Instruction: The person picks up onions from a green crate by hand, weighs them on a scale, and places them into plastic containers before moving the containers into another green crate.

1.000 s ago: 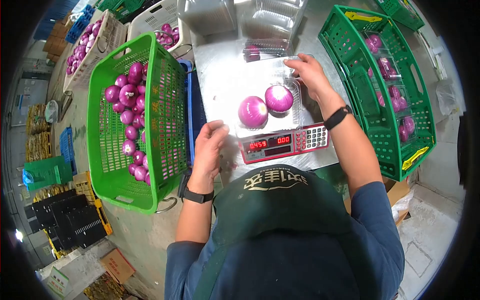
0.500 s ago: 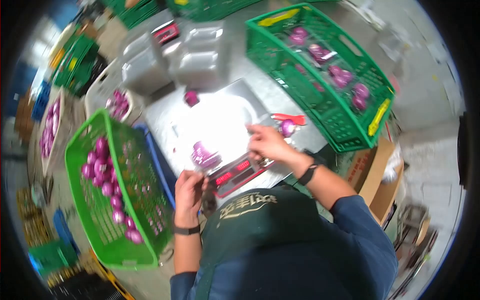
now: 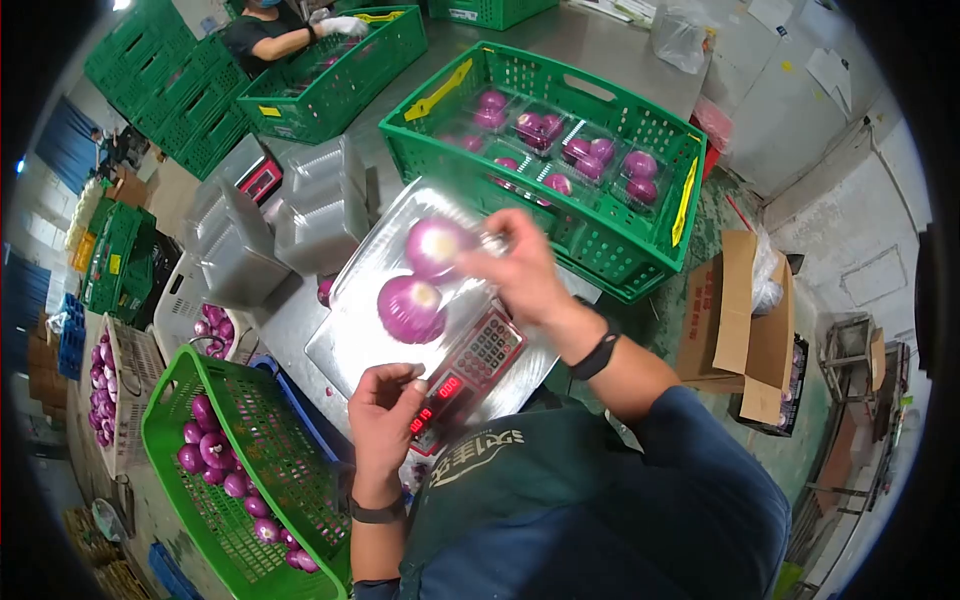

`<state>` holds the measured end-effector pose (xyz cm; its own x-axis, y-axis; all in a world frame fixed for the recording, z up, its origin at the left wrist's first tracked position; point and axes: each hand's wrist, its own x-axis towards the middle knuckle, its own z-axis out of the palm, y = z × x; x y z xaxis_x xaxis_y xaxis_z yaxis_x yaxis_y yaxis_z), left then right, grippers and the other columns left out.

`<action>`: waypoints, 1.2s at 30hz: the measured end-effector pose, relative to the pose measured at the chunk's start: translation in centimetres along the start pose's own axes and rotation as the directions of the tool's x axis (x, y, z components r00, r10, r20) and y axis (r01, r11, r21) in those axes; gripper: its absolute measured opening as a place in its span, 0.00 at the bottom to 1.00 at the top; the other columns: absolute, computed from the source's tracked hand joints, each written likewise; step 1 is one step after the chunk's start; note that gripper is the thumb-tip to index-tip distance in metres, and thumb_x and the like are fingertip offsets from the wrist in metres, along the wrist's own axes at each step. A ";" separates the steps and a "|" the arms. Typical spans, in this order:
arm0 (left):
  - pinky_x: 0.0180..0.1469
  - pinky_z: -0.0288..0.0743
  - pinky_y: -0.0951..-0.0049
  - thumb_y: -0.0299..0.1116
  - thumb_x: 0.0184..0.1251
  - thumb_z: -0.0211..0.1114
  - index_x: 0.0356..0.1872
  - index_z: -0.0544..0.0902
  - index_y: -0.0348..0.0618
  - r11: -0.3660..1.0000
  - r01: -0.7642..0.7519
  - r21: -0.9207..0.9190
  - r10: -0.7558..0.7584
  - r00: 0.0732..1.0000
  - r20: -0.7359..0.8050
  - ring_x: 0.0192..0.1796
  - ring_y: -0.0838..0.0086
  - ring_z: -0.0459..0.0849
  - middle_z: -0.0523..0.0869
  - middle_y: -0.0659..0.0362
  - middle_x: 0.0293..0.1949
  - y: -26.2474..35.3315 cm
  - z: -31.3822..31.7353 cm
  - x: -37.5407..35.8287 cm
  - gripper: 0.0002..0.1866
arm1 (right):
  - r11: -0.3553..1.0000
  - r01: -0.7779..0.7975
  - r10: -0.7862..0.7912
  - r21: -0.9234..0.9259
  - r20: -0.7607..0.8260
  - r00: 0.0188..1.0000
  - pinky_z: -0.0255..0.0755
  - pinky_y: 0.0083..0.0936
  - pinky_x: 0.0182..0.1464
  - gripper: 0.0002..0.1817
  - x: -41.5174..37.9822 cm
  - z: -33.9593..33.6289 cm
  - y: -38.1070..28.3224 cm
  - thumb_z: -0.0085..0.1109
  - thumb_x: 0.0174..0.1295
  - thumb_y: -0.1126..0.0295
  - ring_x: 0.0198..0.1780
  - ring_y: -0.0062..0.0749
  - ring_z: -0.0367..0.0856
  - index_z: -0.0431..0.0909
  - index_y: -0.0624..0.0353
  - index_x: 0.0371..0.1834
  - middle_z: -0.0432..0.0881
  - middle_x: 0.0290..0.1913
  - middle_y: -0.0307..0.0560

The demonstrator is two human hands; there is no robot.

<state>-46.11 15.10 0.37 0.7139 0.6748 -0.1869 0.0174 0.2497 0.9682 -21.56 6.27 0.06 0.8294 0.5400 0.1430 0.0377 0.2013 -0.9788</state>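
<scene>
Two purple onions (image 3: 412,308) lie side by side in a clear plastic container (image 3: 455,205) over the shiny plate of a scale (image 3: 345,345). My right hand (image 3: 520,265), blurred by motion, pinches the container's right edge beside the upper onion (image 3: 437,247). Near the scale's red-lit display (image 3: 435,402), my left hand (image 3: 385,415) has its fingers curled and its thumb a little apart, with nothing visible between them. A small part of another onion (image 3: 325,290) shows at the scale's far left edge.
A green crate (image 3: 620,262) with packed onions stands beyond my right hand. Stacked clear trays (image 3: 320,225) are at the back left. Loose onions fill part of a light green basket (image 3: 170,470). A gloved co-worker (image 3: 265,38) reaches into another crate (image 3: 330,100). Cardboard box (image 3: 735,310) at right.
The view has shifted and the co-worker has come into it. Two onions in clear plastic now show over the scale, where one stood out before. My right hand has moved to the container's edge.
</scene>
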 end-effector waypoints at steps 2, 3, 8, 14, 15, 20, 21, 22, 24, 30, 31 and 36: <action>0.47 0.82 0.76 0.20 0.67 0.72 0.48 0.83 0.36 0.997 -0.079 0.013 0.079 0.996 0.028 0.44 0.77 0.87 0.89 0.54 0.46 1.5 -0.1 -0.2 0.11 | 0.995 0.049 -0.042 0.092 -0.083 0.996 0.70 0.24 0.51 0.26 1.5 -3.3 -3.4 0.83 0.48 0.68 0.46 0.23 0.72 0.73 0.56 0.44 0.73 0.42 0.35; 0.47 0.83 0.75 0.20 0.67 0.71 0.47 0.83 0.36 0.994 -0.107 -0.001 0.107 0.994 0.014 0.43 0.76 0.87 0.89 0.54 0.45 2.4 -0.4 -0.3 0.10 | 0.986 0.156 -0.164 -0.063 -0.162 0.973 0.72 0.22 0.48 0.26 2.6 -5.9 -4.1 0.82 0.49 0.68 0.45 0.21 0.73 0.73 0.56 0.45 0.74 0.42 0.34; 0.41 0.79 0.75 0.24 0.69 0.70 0.39 0.81 0.36 0.943 -0.325 -0.074 0.324 0.946 -0.027 0.36 0.76 0.83 0.87 0.55 0.37 8.0 -2.4 -0.8 0.06 | 0.633 0.134 -0.574 -0.762 -0.345 0.743 0.74 0.29 0.49 0.19 8.0 -19.4 -7.0 0.76 0.56 0.65 0.43 0.30 0.80 0.77 0.61 0.44 0.80 0.44 0.42; 0.38 0.75 0.76 0.22 0.60 0.75 0.34 0.82 0.38 0.839 -0.543 -0.028 0.533 0.812 0.237 0.33 0.79 0.81 0.86 0.60 0.33 15.7 0.9 -2.0 0.08 | 0.160 -0.119 -0.421 -0.980 -0.177 0.890 0.73 0.37 0.55 0.31 10.6 -28.7 -3.0 0.76 0.52 0.53 0.53 0.47 0.79 0.76 0.66 0.48 0.79 0.52 0.59; 0.43 0.76 0.71 0.28 0.55 0.76 0.29 0.81 0.38 0.890 -0.453 0.060 0.415 0.856 0.308 0.36 0.70 0.84 0.86 0.55 0.33 17.9 1.7 -2.8 0.10 | 0.230 -0.146 -0.327 -0.962 -0.218 0.919 0.73 0.39 0.55 0.30 11.4 -30.0 -1.6 0.76 0.52 0.53 0.51 0.49 0.80 0.77 0.65 0.48 0.81 0.50 0.59; 0.42 0.75 0.72 0.29 0.56 0.75 0.29 0.81 0.39 0.772 -0.601 0.206 0.365 0.685 0.630 0.36 0.72 0.83 0.85 0.56 0.32 19.5 4.2 -4.4 0.10 | 0.208 -0.178 0.131 -0.962 -0.153 0.979 0.75 0.37 0.52 0.28 15.0 -34.4 5.5 0.75 0.54 0.55 0.46 0.46 0.81 0.79 0.65 0.49 0.84 0.45 0.54; 0.42 0.75 0.72 0.29 0.57 0.75 0.29 0.81 0.39 0.757 -0.620 0.209 0.350 0.654 0.671 0.36 0.72 0.83 0.85 0.56 0.32 18.9 4.5 -4.8 0.10 | 0.143 -0.155 0.213 -0.978 -0.122 0.969 0.75 0.37 0.52 0.27 15.2 -34.6 6.4 0.75 0.55 0.55 0.45 0.44 0.81 0.79 0.66 0.49 0.84 0.44 0.53; 0.41 0.75 0.72 0.30 0.57 0.74 0.30 0.81 0.39 0.747 -0.631 0.210 0.337 0.631 0.699 0.36 0.72 0.83 0.85 0.57 0.32 18.4 4.7 -5.2 0.10 | 0.074 -0.113 0.293 -0.991 -0.087 0.952 0.75 0.36 0.51 0.27 15.3 -34.7 7.1 0.75 0.55 0.55 0.44 0.43 0.82 0.80 0.66 0.49 0.84 0.43 0.52; 0.41 0.75 0.73 0.30 0.58 0.74 0.30 0.81 0.39 0.735 -0.647 0.204 0.315 0.591 0.743 0.35 0.73 0.82 0.84 0.57 0.32 17.9 5.1 -5.9 0.10 | -0.048 0.030 0.425 -0.998 0.006 0.905 0.76 0.34 0.50 0.27 15.7 -35.0 8.5 0.75 0.56 0.55 0.42 0.40 0.82 0.81 0.66 0.49 0.85 0.41 0.50; 0.40 0.74 0.74 0.32 0.60 0.73 0.30 0.80 0.39 0.725 -0.660 0.198 0.292 0.554 0.780 0.35 0.74 0.81 0.83 0.59 0.31 16.3 4.2 -7.1 0.10 | 0.470 -0.176 0.346 -0.865 -0.003 0.938 0.77 0.26 0.49 0.19 14.0 -29.0 3.4 0.71 0.64 0.63 0.40 0.30 0.84 0.85 0.65 0.51 0.88 0.39 0.43; 0.39 0.74 0.74 0.32 0.60 0.73 0.30 0.80 0.39 0.714 -0.670 0.200 0.295 0.548 0.783 0.34 0.74 0.81 0.83 0.59 0.31 16.2 4.1 -7.0 0.10 | 0.517 -0.093 0.221 -0.851 0.028 0.975 0.77 0.26 0.49 0.17 13.7 -26.9 2.9 0.70 0.65 0.65 0.42 0.29 0.84 0.85 0.64 0.51 0.88 0.40 0.43; 0.38 0.73 0.75 0.34 0.62 0.72 0.30 0.80 0.40 0.716 -0.666 0.210 0.291 0.557 0.778 0.34 0.76 0.81 0.83 0.60 0.30 14.9 3.2 -7.9 0.10 | 0.424 0.317 -0.201 -0.849 0.253 0.946 0.77 0.24 0.50 0.15 4.6 -11.9 -1.8 0.69 0.67 0.67 0.47 0.27 0.84 0.84 0.63 0.51 0.88 0.44 0.44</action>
<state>-49.28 11.30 16.83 0.9474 -0.0913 0.3066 -0.3161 -0.4158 0.8528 -11.22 -1.35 0.70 0.6365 0.6770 0.3696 0.7516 -0.4371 -0.4940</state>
